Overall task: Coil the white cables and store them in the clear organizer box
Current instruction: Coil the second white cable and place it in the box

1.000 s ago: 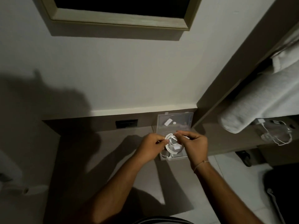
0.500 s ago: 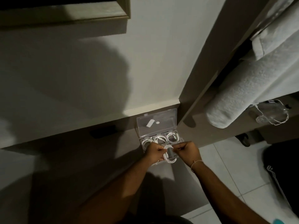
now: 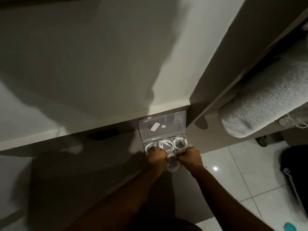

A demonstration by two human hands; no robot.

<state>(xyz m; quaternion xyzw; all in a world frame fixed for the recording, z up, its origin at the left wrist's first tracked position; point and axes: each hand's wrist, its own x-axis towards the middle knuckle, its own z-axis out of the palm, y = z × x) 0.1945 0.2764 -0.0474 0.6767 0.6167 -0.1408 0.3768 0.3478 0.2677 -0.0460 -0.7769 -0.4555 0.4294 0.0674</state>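
Three coiled white cables already fill the back row of the clear organizer box at the table's right edge; left hand and right hand, each grip clamped, press another coil into the front row.

Both hands pinching cable over organizer box

A single head-worn wide-angle camera looks steeply down and forward from above the person's forearms, so both arms rise from the bottom edge toward the frame's centre. It faces the wall, with the desk running across the lower left and the box at the desk's far right corner, small and well below the lens. The wide lens bends straight edges and takes in the tiled floor and a towel at right.
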